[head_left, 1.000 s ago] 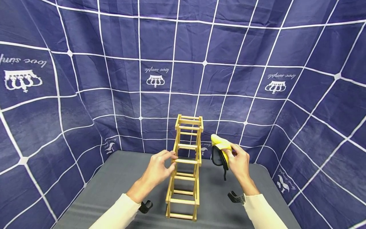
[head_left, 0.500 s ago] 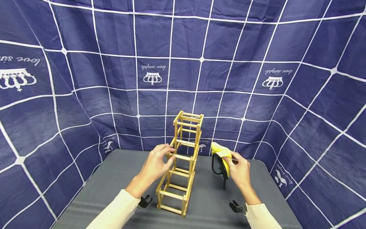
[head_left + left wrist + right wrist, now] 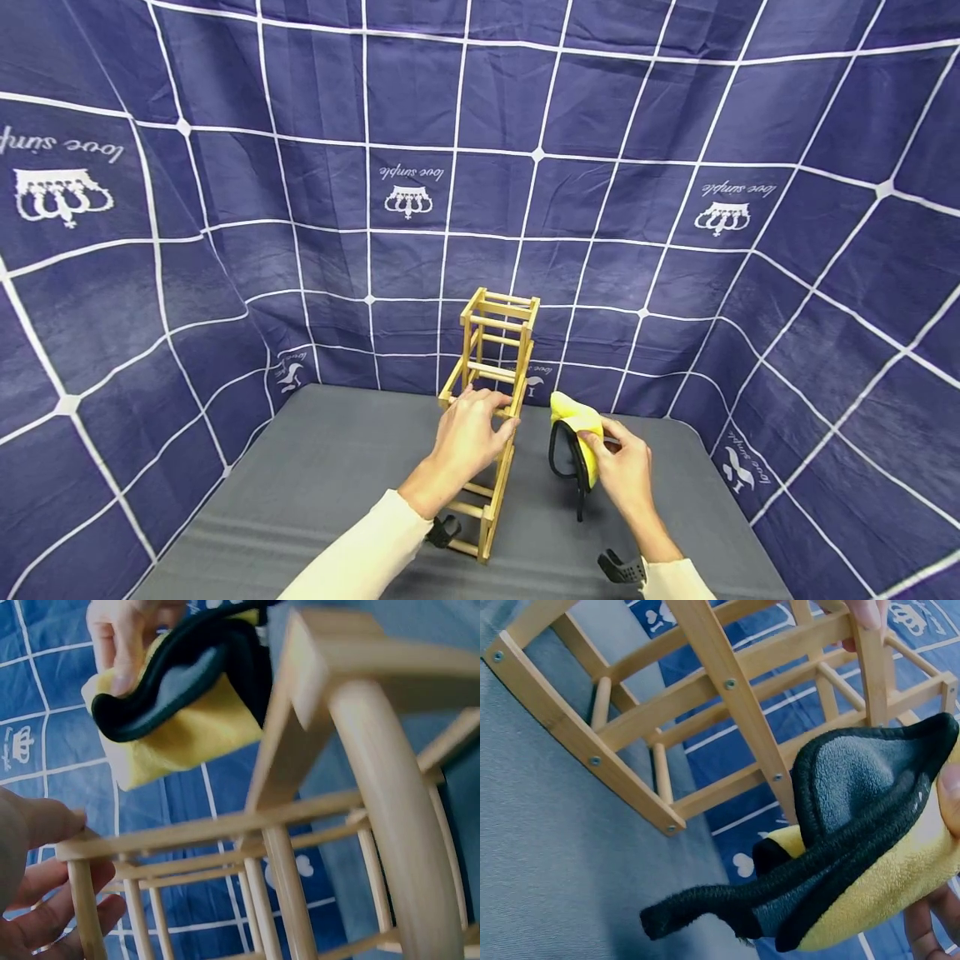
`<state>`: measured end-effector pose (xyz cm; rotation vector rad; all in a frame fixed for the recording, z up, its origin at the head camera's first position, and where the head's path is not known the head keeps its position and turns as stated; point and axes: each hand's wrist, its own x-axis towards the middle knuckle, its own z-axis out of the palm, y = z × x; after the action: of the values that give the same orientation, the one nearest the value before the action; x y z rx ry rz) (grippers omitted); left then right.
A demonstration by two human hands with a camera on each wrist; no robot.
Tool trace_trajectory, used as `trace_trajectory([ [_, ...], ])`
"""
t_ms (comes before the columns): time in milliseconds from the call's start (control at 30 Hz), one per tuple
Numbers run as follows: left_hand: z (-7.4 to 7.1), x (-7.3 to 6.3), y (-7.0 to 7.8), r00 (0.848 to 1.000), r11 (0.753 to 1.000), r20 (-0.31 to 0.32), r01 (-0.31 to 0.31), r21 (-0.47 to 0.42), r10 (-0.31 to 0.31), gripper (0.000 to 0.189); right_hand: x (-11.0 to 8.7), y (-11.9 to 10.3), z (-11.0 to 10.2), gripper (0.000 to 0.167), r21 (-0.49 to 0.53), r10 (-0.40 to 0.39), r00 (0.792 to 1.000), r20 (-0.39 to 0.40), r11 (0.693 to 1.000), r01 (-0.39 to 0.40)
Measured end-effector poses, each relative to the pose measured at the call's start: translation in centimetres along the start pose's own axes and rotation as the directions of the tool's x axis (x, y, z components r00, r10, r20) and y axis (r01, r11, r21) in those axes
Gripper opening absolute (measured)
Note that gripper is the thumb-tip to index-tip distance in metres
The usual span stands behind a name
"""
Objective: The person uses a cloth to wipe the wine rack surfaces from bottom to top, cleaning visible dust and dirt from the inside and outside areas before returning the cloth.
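A tiered wooden rack [image 3: 491,372] with round rungs stands upright in the middle of the grey surface. My left hand [image 3: 468,435] holds it at the middle tier. In the left wrist view, the thumb lies over the end of a wooden rail [image 3: 172,836] and the fingers curl behind a rung. To the right of the rack, my right hand [image 3: 626,468] pinches a folded cloth [image 3: 581,418], raised above the surface. The cloth is yellow on one side and grey on the other, with a black edge; its trimmed end [image 3: 682,904] hangs down. My left forearm hides part of the lower rack.
The grey padded surface [image 3: 300,467] spreads around the rack. Behind and at both sides hangs a blue curtain [image 3: 405,275] with white grid lines. A black strap [image 3: 621,568] shows at my right wrist, another [image 3: 442,532] at my left.
The rack has turned, its near lower end swinging left and then slightly back right. My left hand has moved right across its middle tier. The right hand has lowered the cloth a little.
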<state>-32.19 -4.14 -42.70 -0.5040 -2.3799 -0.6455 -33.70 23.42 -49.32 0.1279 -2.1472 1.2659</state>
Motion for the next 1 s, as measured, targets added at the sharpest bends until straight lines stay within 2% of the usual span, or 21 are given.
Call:
trace_trajectory([
  [233, -0.2, 0.2, 0.2, 1.0, 0.998, 0.017, 0.021, -0.065, -0.02, 0.025, -1.1, -0.1, -0.4, 0.027, 0.031, -0.028, 1.0, -0.007, 0.999, 0.029],
  [500, -1.2, 0.0, -0.2, 0.999, 0.995, 0.047, 0.016, -0.094, -0.012, 0.026, -1.7, 0.1, -1.2, 0.027, 0.025, -0.003, 1.0, -0.021, 1.0, 0.003],
  [767, -1.5, 0.0, -1.8, 0.996, 0.977, 0.086, 0.01, -0.214, 0.009, 0.026, -2.6, 0.7, -1.7, 0.028, 0.005, 0.036, 0.999, -0.005, 0.999, -0.036],
  [1000, -1.5, 0.0, -3.4, 0.987, 0.952, 0.157, 0.065, -0.3, -0.017, 0.028, -3.3, 0.7, -1.5, 0.026, 0.002, 0.024, 1.0, 0.012, 1.0, -0.024],
])
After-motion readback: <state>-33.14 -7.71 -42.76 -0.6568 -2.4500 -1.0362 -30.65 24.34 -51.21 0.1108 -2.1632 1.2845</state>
